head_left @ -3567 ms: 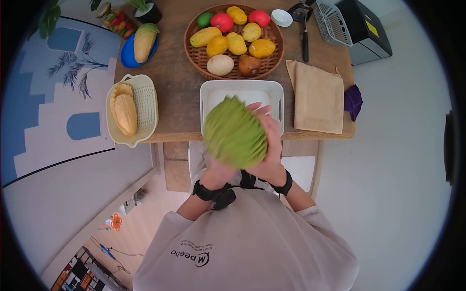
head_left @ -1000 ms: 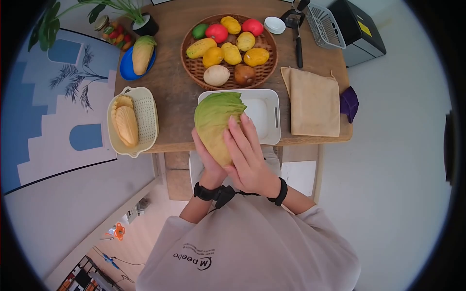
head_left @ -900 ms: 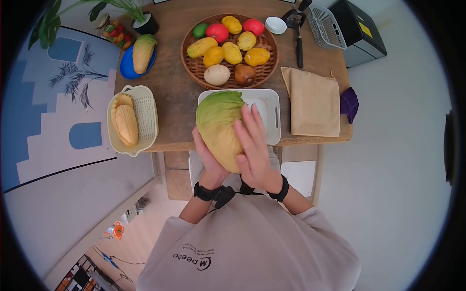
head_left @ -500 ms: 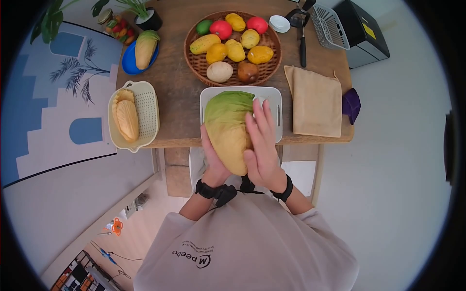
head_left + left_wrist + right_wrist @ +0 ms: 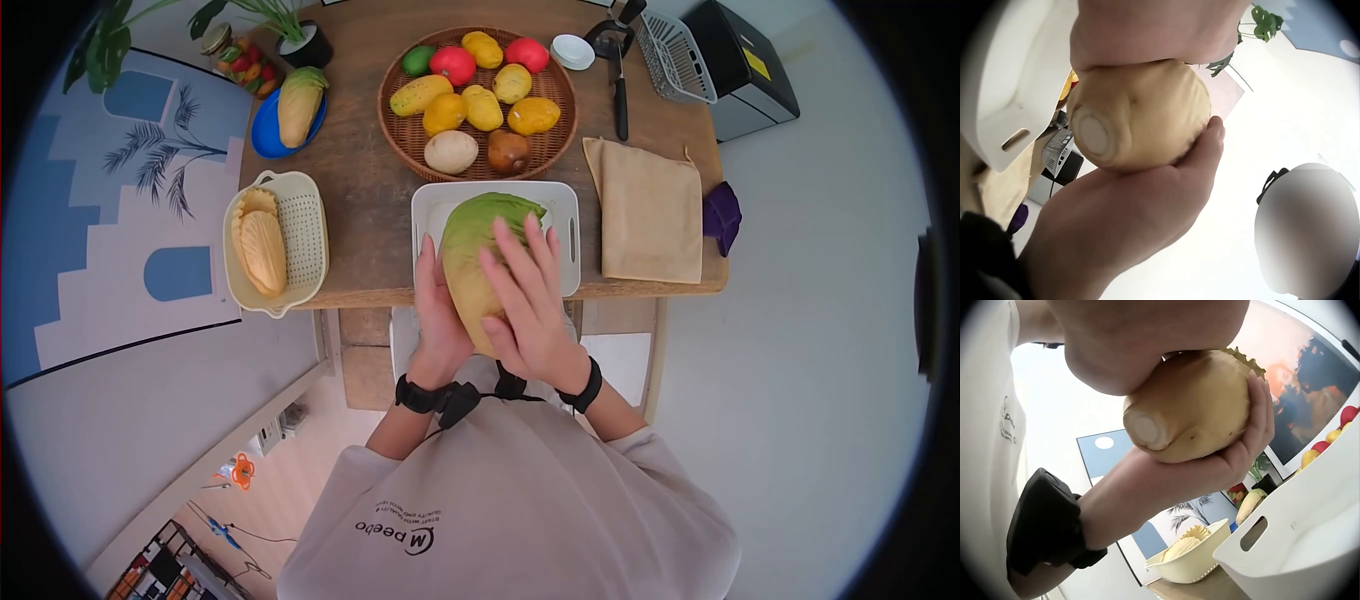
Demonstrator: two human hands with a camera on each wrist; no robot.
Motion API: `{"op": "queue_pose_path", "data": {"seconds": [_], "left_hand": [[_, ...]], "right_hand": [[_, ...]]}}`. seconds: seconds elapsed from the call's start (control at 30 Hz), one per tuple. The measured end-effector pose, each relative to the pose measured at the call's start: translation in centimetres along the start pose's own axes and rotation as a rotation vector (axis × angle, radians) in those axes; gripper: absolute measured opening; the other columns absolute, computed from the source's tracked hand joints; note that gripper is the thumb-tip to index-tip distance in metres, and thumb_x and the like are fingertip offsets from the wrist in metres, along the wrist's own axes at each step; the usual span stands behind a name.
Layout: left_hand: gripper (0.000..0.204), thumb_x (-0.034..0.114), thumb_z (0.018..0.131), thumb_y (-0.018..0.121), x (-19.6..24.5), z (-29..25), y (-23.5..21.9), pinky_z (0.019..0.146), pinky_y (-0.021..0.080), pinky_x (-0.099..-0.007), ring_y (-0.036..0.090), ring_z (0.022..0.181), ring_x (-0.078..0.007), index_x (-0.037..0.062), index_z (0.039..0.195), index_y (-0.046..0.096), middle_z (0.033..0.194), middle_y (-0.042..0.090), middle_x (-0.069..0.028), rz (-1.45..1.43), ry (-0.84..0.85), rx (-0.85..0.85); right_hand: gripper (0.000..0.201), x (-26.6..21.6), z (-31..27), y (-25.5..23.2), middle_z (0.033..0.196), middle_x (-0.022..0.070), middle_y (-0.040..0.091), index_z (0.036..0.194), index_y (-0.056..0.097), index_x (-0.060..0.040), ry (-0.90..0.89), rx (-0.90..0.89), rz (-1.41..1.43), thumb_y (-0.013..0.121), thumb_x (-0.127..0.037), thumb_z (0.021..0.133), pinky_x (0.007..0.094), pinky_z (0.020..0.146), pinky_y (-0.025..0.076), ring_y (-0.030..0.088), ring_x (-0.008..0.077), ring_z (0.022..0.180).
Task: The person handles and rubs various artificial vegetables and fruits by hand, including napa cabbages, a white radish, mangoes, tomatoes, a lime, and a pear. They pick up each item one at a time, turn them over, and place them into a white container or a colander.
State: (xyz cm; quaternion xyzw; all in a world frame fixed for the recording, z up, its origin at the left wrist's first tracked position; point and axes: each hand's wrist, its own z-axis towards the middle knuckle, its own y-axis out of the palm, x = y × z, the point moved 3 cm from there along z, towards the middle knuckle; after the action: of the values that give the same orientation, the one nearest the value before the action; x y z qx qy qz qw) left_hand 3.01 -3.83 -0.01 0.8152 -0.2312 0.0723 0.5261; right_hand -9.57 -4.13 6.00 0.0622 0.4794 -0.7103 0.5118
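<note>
A green and pale yellow leafy vegetable point(image 5: 478, 265) is held between both hands above the near part of a white tray point(image 5: 429, 198). The left hand point(image 5: 440, 318) supports its left side and underside; in the right wrist view its fingers point(image 5: 1259, 419) curl round it. Spread, nearly straight fingers of the right hand point(image 5: 537, 325) lie on its upper right side. Both wrist views show the round, pale cut end of the vegetable point(image 5: 1147, 119), point(image 5: 1194, 406), with a palm against either side.
Behind the tray stands a round wicker basket point(image 5: 392, 148) of several fruits. A cream basket point(image 5: 305, 235) with yellowish leafy pieces and a blue plate point(image 5: 267, 128) with another vegetable are left. A folded cloth point(image 5: 652, 215), black-handled knife point(image 5: 621, 110) and purple item point(image 5: 722, 217) are right.
The vegetable has turned and shifted slightly right between the hands. Since half a second ago, the right hand's fingers have moved further over its top. Earlier its green leaves covered more of the visible side.
</note>
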Motion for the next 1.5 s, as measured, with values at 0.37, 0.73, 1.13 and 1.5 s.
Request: {"op": "queue_pose_path", "data": {"seconds": [0.37, 0.73, 1.13, 1.5], "left_hand": [[0.092, 0.077, 0.107, 0.033, -0.6, -0.6, 0.4, 0.124, 0.042, -0.0532, 0.054, 0.144, -0.0409, 0.0028, 0.161, 0.045, 0.162, 0.048, -0.024, -0.32, 0.025, -0.229], [0.062, 0.057, 0.115, 0.036, -1.8, 0.6, -3.4, 0.116, 0.051, -0.0425, 0.065, 0.132, -0.0294, 0.0123, 0.155, 0.054, 0.15, 0.064, -0.0132, -0.117, -0.024, -0.034], [0.066, 0.055, 0.114, 0.042, -0.9, -0.3, -1.3, 0.118, 0.048, -0.0439, 0.057, 0.141, -0.0274, 0.007, 0.16, 0.047, 0.157, 0.056, -0.0138, -0.223, -0.044, -0.245], [0.062, 0.052, 0.117, 0.036, -2.6, -0.6, -0.9, 0.12, 0.047, -0.0436, 0.059, 0.141, -0.0284, 0.008, 0.159, 0.05, 0.157, 0.058, -0.014, -0.11, 0.017, -0.116]], "right_hand": [[0.05, -1.8, -0.6, 1.2, 0.154, 0.0261, 0.059, 0.142, 0.063, 0.0066, -0.052, -0.035, 0.141, 0.064, -0.013, 0.096, 0.0633, 0.128, 0.028, 0.047, 0.049, 0.152], [0.048, -1.2, -0.7, 0.9, 0.153, 0.0221, 0.061, 0.139, 0.067, 0.0056, -0.123, -0.16, 0.025, 0.067, -0.014, 0.095, 0.0621, 0.128, 0.029, 0.052, 0.0416, 0.149], [0.053, 0.7, -1.9, 0.9, 0.157, 0.0261, 0.055, 0.144, 0.063, 0.0063, -0.016, 0.042, 0.099, 0.064, -0.026, 0.102, 0.0654, 0.127, 0.027, 0.046, 0.0505, 0.151], [0.059, 1.7, -0.7, -0.6, 0.162, 0.0304, 0.048, 0.149, 0.058, 0.0075, 0.132, 0.184, 0.219, 0.062, -0.03, 0.103, 0.0669, 0.128, 0.024, 0.036, 0.0548, 0.156]]}}
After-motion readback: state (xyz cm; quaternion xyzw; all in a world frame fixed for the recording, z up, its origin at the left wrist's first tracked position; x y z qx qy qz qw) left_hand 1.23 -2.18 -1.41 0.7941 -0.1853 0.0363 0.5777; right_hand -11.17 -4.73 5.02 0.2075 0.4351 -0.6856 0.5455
